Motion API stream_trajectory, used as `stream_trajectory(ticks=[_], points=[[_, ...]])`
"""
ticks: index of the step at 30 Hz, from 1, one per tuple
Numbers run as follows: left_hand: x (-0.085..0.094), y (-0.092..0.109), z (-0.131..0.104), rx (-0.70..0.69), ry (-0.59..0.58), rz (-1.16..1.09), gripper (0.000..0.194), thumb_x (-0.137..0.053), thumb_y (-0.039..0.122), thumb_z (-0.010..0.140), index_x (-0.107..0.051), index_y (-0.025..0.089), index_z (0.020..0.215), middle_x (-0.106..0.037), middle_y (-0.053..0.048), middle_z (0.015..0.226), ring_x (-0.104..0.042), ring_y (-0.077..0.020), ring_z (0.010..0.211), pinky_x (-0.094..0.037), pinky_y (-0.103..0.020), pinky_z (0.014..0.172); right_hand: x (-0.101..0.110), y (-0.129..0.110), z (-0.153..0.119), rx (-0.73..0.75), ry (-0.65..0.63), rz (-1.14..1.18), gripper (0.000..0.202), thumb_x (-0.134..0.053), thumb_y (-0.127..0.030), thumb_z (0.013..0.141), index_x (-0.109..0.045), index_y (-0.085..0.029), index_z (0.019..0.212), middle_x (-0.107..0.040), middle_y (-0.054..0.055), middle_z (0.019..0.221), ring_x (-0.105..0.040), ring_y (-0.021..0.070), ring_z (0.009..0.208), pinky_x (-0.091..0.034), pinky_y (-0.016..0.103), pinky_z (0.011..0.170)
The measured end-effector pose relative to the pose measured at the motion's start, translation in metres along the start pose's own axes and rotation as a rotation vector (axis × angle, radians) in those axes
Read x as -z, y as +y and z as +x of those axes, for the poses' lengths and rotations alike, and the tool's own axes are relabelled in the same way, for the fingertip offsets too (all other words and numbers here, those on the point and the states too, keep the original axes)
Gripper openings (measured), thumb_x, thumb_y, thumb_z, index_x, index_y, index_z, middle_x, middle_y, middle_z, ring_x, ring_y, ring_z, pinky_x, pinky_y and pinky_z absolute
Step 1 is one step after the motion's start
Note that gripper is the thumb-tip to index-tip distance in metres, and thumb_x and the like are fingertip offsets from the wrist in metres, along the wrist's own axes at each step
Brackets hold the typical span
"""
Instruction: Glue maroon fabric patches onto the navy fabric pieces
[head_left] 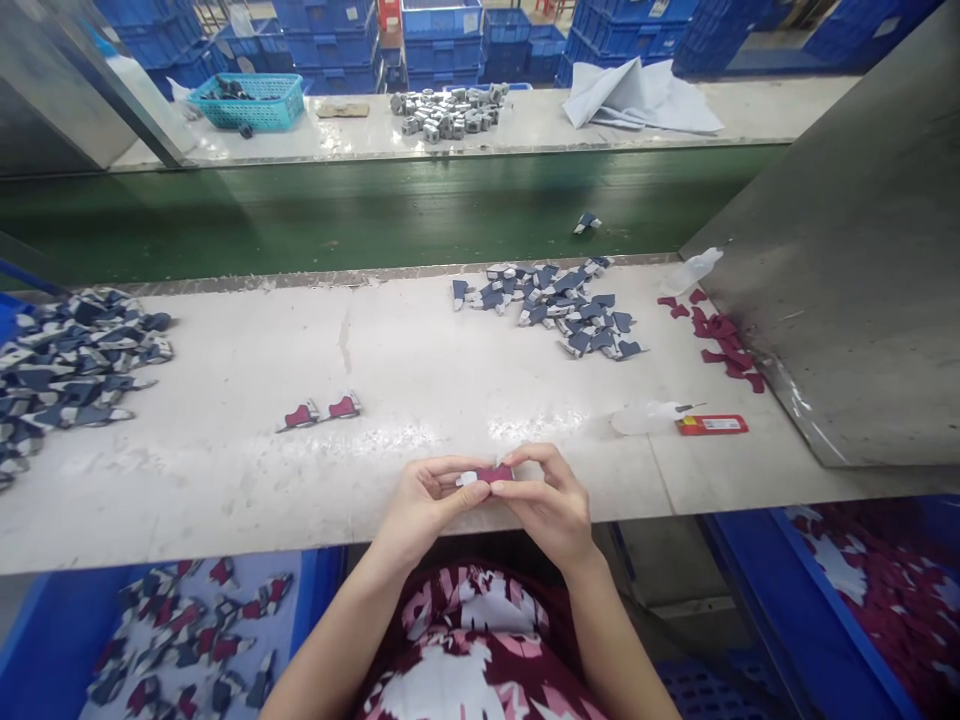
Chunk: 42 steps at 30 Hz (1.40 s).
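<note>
Both hands pinch one small part with a dark red face and a whitish end [493, 474], just above the front of the white bench. My left hand [424, 503] grips its left end between thumb and fingers. My right hand [550, 497] holds its right end the same way. Two similar parts with dark red faces lie to the left, one red-faced part [345, 405] beside another red-faced part [301, 414]. Beyond my hands is a loose pile of navy and grey parts [559, 305]. Dark red flat pieces [724, 345] are scattered at the right.
A clear squeeze bottle [649, 417] lies by a red box [712, 425]; another bottle [694, 270] is near the metal panel [862, 270]. A green belt [337, 215] runs behind. Blue bins [319, 590] sit below, and a navy heap [75, 370] is at left.
</note>
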<state>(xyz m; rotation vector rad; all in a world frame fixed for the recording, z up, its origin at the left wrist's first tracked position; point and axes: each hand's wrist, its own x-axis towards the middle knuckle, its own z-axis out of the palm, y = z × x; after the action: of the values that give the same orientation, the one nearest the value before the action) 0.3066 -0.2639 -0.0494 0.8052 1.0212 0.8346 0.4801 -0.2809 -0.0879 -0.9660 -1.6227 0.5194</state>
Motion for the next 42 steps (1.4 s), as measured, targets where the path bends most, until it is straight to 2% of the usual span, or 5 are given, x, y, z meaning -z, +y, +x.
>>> stream_trajectory(ticks=[7,18,25,35,42], points=[[0.001,-0.003,0.0,-0.081,0.095,0.013,0.032,-0.089,0.033,0.069,-0.08,0.017,0.095,-0.082,-0.008,0.093,-0.078,-0.0262,0.09,-0.064,-0.034,0.085,-0.005,-0.004,-0.006,-0.401,0.008,0.259,0.031,-0.067,-0.024,0.093,-0.069,-0.029,0.123,-0.069,0.006,0.102,-0.069,0.0183,0.094,-0.063,0.032,0.076],[0.005,-0.008,0.006,-0.093,0.104,-0.005,0.027,-0.083,0.037,0.072,-0.079,0.016,0.088,-0.08,-0.008,0.085,-0.076,-0.0237,0.08,-0.063,-0.033,0.076,-0.018,-0.006,-0.007,-0.441,0.102,0.336,0.019,-0.07,-0.026,0.089,-0.075,-0.024,0.107,-0.066,0.003,0.085,-0.065,0.016,0.078,-0.057,0.029,0.067],[0.026,0.008,0.007,-0.245,0.127,0.536,0.017,-0.067,0.034,0.085,-0.075,0.02,0.09,-0.077,-0.007,0.091,-0.071,-0.0235,0.088,-0.056,-0.036,0.085,-0.039,-0.002,0.007,-0.621,0.011,0.348,0.017,-0.07,-0.034,0.086,-0.071,-0.018,0.09,-0.071,0.004,0.081,-0.071,0.0175,0.076,-0.061,0.028,0.069],[0.108,0.037,0.004,-0.566,0.681,1.529,0.021,-0.056,0.025,0.092,-0.077,0.024,0.09,-0.066,-0.017,0.12,-0.051,-0.0411,0.115,-0.043,-0.059,0.09,0.016,0.017,-0.001,-0.212,0.383,-0.271,0.013,-0.062,-0.015,0.089,-0.07,-0.02,0.098,-0.071,0.003,0.084,-0.068,0.0157,0.07,-0.058,0.028,0.062],[0.087,0.101,0.081,-0.834,0.641,1.456,0.02,-0.054,0.031,0.094,-0.071,0.022,0.102,-0.063,-0.014,0.124,-0.052,-0.0346,0.119,-0.04,-0.052,0.103,0.056,0.038,-0.012,-0.077,0.595,-0.51,0.018,-0.066,-0.009,0.085,-0.071,-0.02,0.098,-0.071,0.003,0.08,-0.064,0.0157,0.063,-0.053,0.029,0.053]])
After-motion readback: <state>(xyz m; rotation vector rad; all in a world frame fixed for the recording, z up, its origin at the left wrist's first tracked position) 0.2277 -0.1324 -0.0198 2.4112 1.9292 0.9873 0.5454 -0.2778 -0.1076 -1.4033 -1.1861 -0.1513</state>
